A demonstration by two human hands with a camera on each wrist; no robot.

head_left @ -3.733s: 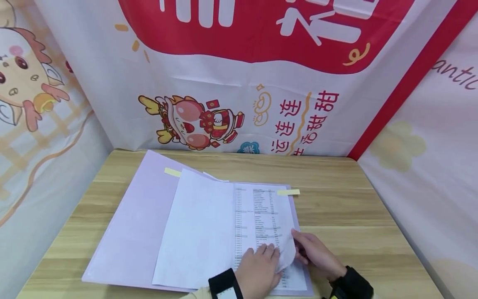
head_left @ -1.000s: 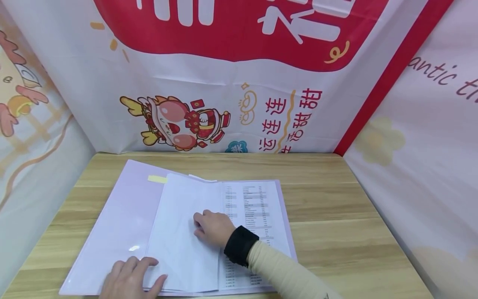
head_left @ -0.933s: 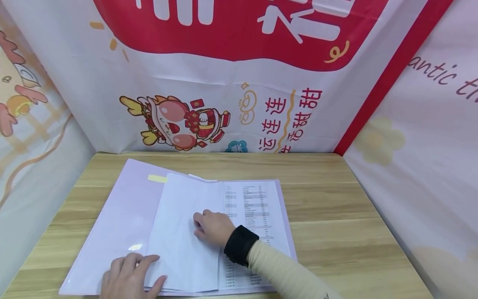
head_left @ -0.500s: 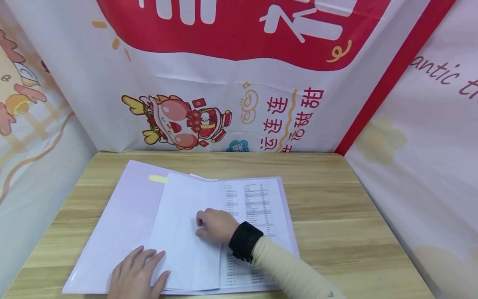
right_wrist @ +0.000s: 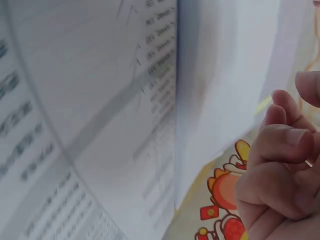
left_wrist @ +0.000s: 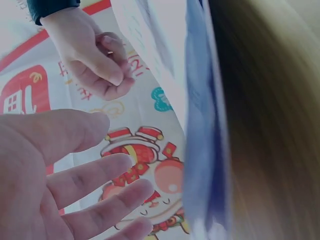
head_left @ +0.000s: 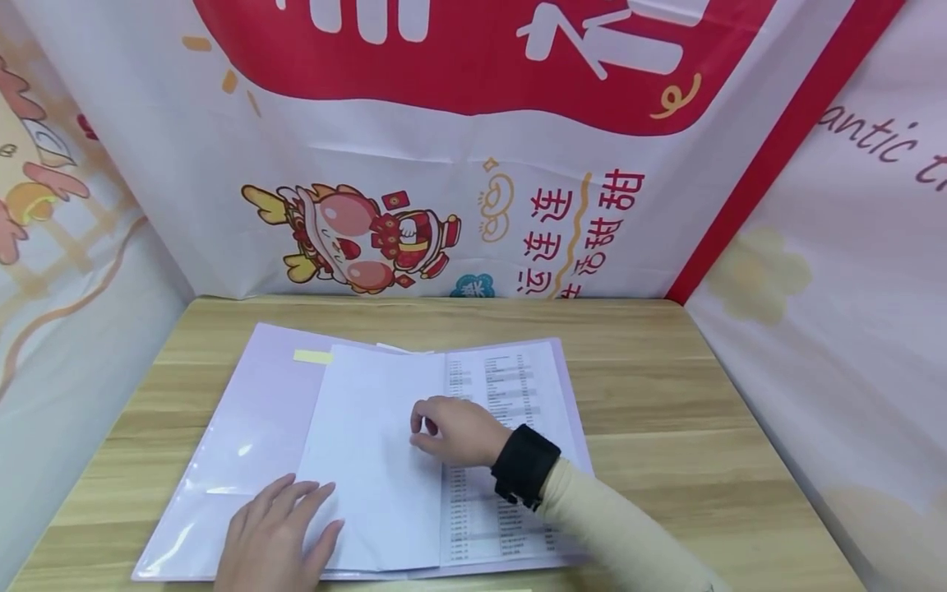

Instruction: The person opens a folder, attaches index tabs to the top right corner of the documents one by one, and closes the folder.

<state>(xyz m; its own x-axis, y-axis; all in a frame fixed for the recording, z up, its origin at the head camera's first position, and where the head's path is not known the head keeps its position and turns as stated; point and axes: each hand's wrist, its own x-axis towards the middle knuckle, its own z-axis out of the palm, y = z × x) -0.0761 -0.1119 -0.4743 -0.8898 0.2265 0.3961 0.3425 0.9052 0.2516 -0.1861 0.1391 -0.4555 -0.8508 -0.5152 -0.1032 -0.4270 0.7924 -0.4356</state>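
Note:
A pale lilac folder lies spread on the wooden table, its left cover out flat. Inside, a blank white page is on the left and a page of printed columns on the right. Fingers spread, my left hand is over the cover, its fingertips at the blank page's lower left edge. My right hand is above the fold between the pages, fingers curled, nothing showing in them; the right wrist view shows the bent fingers close up. A yellow sticky strip protrudes from the blank page's upper left.
Bare wooden table extends to the right of the folder. A printed cloth backdrop hangs behind the table, and other cloth hangings flank it. A black band wraps the right wrist.
Earlier both hands were at the printed page, which had a yellow strip at its right edge, now out of sight. The left hand went leftward; lately the right hand has shifted slightly right and away.

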